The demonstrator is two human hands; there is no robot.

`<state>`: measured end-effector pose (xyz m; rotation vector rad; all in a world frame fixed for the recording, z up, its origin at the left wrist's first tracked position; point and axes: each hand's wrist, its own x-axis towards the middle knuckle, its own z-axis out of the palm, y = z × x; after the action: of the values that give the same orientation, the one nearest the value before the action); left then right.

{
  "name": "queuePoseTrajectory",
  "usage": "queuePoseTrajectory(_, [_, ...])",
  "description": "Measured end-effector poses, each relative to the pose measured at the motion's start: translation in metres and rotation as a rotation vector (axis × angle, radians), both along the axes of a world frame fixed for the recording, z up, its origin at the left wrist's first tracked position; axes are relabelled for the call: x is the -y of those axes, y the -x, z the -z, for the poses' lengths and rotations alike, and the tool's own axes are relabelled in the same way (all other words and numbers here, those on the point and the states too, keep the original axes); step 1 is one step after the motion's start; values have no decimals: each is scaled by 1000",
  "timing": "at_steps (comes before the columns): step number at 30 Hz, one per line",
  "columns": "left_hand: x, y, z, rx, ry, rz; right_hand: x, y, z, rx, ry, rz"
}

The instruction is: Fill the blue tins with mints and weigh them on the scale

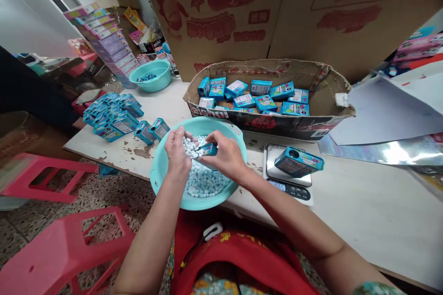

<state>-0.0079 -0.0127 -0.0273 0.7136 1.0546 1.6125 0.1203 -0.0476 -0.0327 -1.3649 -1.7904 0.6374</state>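
A turquoise basin [157,173] of small white candies [206,183] stands at the table's front edge. Over it, my left hand [177,154] is cupped around a heap of the candies. My right hand [227,156] grips a small blue candy box [209,149], tilted with its end against the heap in my left palm. To the right, another blue box [299,161] with a round hole in its top rests on a digital scale [290,189]. Two blue boxes [152,130] stand just left of the basin.
Behind the basin, a cut-down carton [263,122] holds several blue boxes. More blue boxes [112,117] are grouped at the left, with a smaller turquoise bowl [152,84] behind them. Pink stools [65,253] stand at lower left; paper sheets [377,110] lie at right.
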Motion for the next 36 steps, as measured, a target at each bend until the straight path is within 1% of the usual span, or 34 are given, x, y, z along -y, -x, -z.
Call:
queuePoseTrajectory(6, [2,0,-3,-52,-44,20,-1,-2,-1,-49,-15,-52])
queuePoseTrajectory(14, [0,0,-1,-89,2,45,-3,-2,5,-93,-15,-59])
queuePoseTrajectory(17, [3,-2,-5,-97,-7,79,-1,-3,3,-105,4,-69])
queuePoseTrajectory(21, [7,-7,-11,-93,-68,109,-1,-3,2,-133,-32,-71])
queuePoseTrajectory(23, [5,-8,-9,-113,-85,94,-4,-2,6,-149,-12,-43])
queuePoseTrajectory(26, [-2,-6,0,-131,-14,69,-10,1,15,-153,59,3])
queuePoseTrajectory(28, [-4,-4,4,-127,21,67,-13,2,18,-152,58,4])
queuePoseTrajectory(29, [-4,-3,4,-125,9,60,-13,2,18,-158,44,1])
queuePoseTrajectory(32, [1,-4,0,-127,-52,41,-11,0,16,-191,17,-2])
queuePoseTrajectory(36, [12,-7,-12,-135,-59,99,-3,-2,16,-235,25,-7])
